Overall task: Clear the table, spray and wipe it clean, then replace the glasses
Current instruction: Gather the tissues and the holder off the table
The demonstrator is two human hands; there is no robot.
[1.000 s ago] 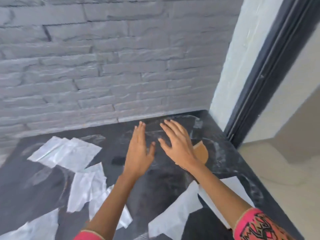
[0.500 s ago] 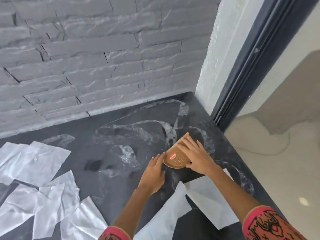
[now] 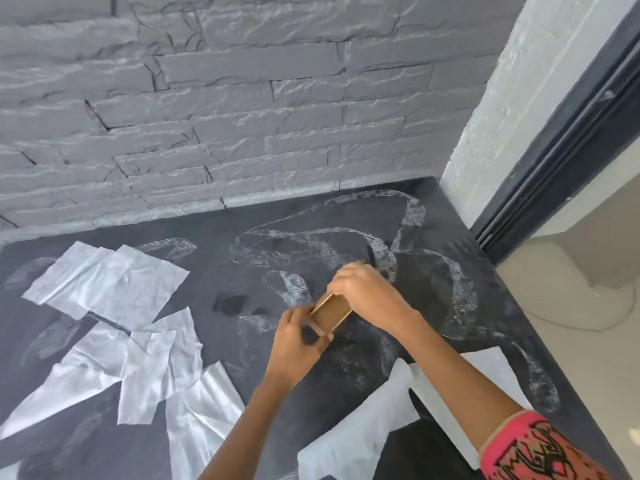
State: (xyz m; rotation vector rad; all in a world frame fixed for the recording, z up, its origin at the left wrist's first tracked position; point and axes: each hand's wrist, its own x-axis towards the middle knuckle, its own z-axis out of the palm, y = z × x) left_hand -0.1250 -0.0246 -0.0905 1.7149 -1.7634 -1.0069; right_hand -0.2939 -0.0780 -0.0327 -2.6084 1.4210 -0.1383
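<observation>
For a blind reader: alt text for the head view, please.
The left hand and right hand grip a flat brown object over a dark table streaked white. White paper sheets lie scattered on it, by a grey brick wall.

Paper sheets (image 3: pixel 104 285) crowd the tabletop (image 3: pixel 221 247) at left; brick wall (image 3: pixel 242 116) closes behind.

Daylight is bright and even for me; the pale floor (image 3: pixel 571 341) past the table's (image 3: pixel 221 258) right edge nearly washes out. White sheets (image 3: pixel 104 282) toward its left edge shine softly. The left hand (image 3: pixel 298 348), right hand (image 3: pixel 367 296) and the brown piece (image 3: pixel 332 311) they grip are smeared. Wall (image 3: pixel 242 98) bricks bow near my view's edges.
</observation>
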